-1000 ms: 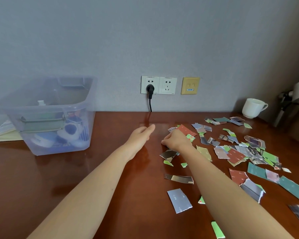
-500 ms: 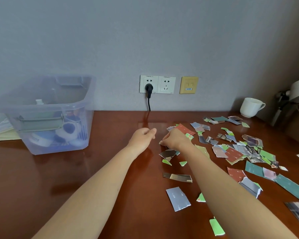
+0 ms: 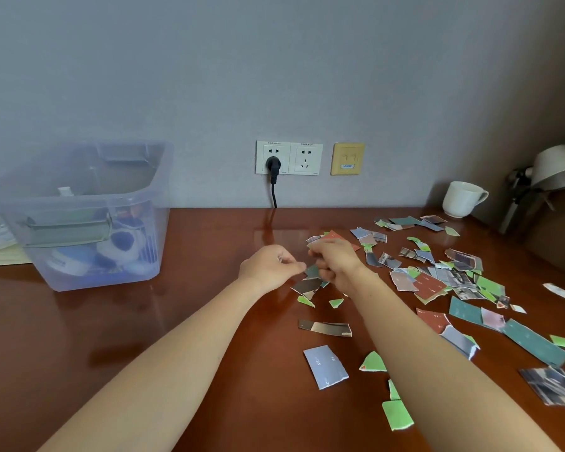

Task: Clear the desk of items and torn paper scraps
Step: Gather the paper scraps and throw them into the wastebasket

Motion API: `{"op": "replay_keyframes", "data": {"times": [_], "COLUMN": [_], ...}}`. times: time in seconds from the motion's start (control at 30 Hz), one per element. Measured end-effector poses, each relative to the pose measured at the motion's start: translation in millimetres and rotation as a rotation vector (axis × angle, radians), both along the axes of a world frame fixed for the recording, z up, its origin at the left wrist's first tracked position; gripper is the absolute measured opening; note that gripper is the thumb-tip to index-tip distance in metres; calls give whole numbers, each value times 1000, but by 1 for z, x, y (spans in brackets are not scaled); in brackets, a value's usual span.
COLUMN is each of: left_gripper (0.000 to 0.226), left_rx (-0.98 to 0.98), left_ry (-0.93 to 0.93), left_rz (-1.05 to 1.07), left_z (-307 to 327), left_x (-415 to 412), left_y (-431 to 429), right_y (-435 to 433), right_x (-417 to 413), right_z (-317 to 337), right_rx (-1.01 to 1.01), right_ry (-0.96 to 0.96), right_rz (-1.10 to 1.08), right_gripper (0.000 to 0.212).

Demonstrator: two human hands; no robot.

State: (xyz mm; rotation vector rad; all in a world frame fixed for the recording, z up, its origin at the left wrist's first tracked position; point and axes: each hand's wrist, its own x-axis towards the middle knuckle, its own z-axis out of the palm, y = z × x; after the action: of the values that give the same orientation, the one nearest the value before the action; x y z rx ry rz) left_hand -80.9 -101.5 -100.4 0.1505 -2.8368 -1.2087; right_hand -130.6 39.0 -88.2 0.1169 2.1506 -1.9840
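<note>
Torn paper scraps (image 3: 434, 282) in green, teal, red and grey lie scattered over the right half of the wooden desk (image 3: 209, 321). My hands meet at the desk's middle, above a grey scrap (image 3: 307, 285). With curled fingers, my right hand (image 3: 335, 261) grips a few scraps; a pale edge shows at its fingertips. Thumb and forefinger of my left hand (image 3: 268, 265) pinch the edge of a dark teal scrap (image 3: 313, 271) held between the two hands. More scraps lie nearer me, a blue-grey one (image 3: 325, 367) among them.
A clear plastic bin (image 3: 88, 216) with items inside stands at the left, papers (image 3: 0, 249) behind it. A white mug (image 3: 462, 199) and a lamp (image 3: 552, 171) stand at the back right. A black plug (image 3: 273, 166) sits in the wall socket.
My left hand went from flat to curled and moved right to meet my right hand. The right hand lifted from the scraps with paper in its fingers.
</note>
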Motion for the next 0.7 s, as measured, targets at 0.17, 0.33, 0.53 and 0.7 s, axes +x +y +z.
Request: {"op": "replay_keyframes", "data": {"times": [0.17, 0.33, 0.53, 0.7], "left_gripper": [40, 42, 55, 41], "left_rx": [-207, -291, -305, -275], "left_ry": [-102, -216, -197, -239], "left_rz": [-56, -87, -35, -68], "left_z": [14, 10, 11, 11], "left_x": [12, 1, 8, 7], "left_y": [20, 31, 35, 36], "right_y": [20, 32, 38, 36], "right_x": [11, 21, 28, 23], "right_z": [2, 5, 5, 2], "right_rx": [-220, -366, -292, 197], "right_ry": [-109, -193, -249, -36], "right_rz": [-134, -154, -76, -61], "right_gripper": [32, 35, 22, 16]}}
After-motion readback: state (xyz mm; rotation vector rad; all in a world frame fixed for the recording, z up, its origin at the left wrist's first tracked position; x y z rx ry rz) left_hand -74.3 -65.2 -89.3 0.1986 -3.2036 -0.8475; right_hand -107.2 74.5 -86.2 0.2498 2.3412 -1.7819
